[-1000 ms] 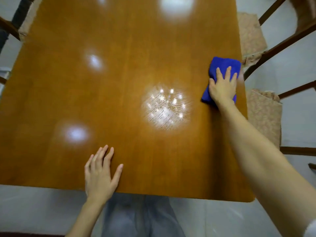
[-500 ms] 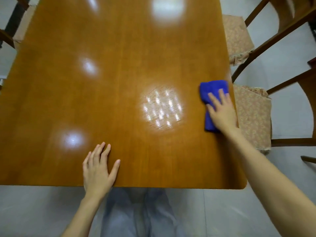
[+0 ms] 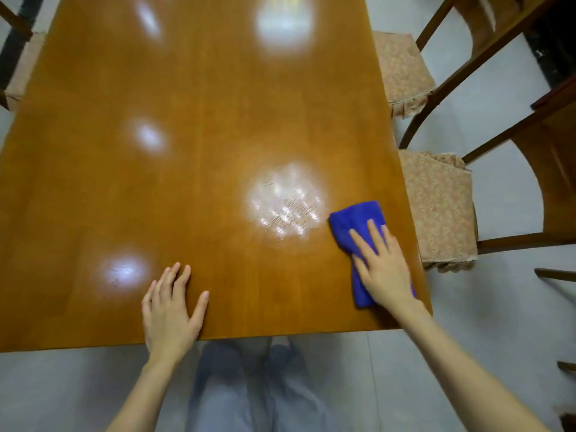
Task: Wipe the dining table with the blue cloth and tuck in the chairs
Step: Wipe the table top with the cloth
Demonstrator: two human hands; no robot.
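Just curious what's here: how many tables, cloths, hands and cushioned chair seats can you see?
Table: 1
Blue cloth: 1
Hands: 2, left hand and right hand
Cushioned chair seats: 3, two right, one left
Total: 7

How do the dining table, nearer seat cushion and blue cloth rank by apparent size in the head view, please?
1. dining table
2. nearer seat cushion
3. blue cloth, partly hidden under the right hand

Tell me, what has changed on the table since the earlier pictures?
The right hand, pressing flat on the blue cloth, slid it along the right edge of the table toward the near corner. Nothing was let go. The left hand stays flat by the near edge; the chairs remain pulled out.
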